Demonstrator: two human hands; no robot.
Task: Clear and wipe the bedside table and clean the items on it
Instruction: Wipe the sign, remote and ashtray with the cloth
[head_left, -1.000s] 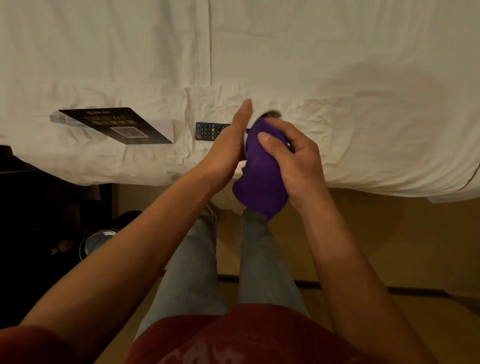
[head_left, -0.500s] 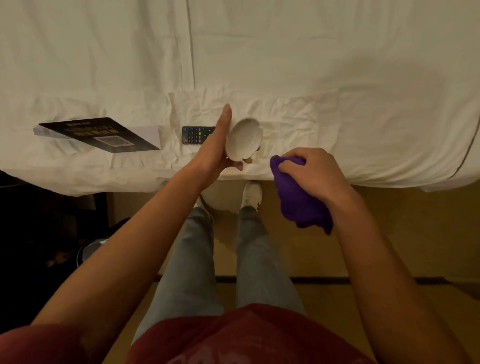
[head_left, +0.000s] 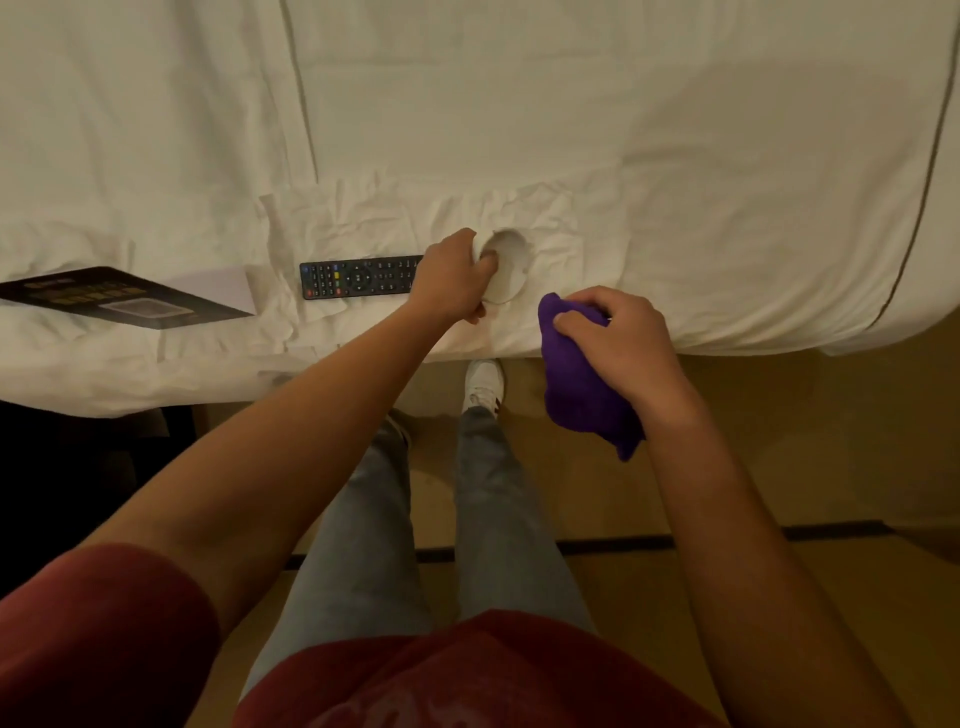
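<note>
A small white dish (head_left: 510, 270) lies on the bed's white sheet (head_left: 675, 182), just right of a black remote control (head_left: 358, 276). My left hand (head_left: 457, 278) grips the dish at its left rim, thumb inside it. My right hand (head_left: 618, 338) holds a bunched purple cloth (head_left: 582, 384) over the bed's edge, to the right of the dish and clear of it. A black card (head_left: 119, 299) with a white sheet of paper (head_left: 223, 280) under it lies at the left on the bed.
The bed fills the upper half of the view; its edge runs across the middle. Below it is tan floor (head_left: 779, 441) with my legs and a white shoe (head_left: 484, 382). Dark furniture (head_left: 67, 478) stands at the left.
The cloth came off the dish and my right hand drew it back to the right. My left hand lowered the dish from tilted in the air onto the sheet beside the remote.
</note>
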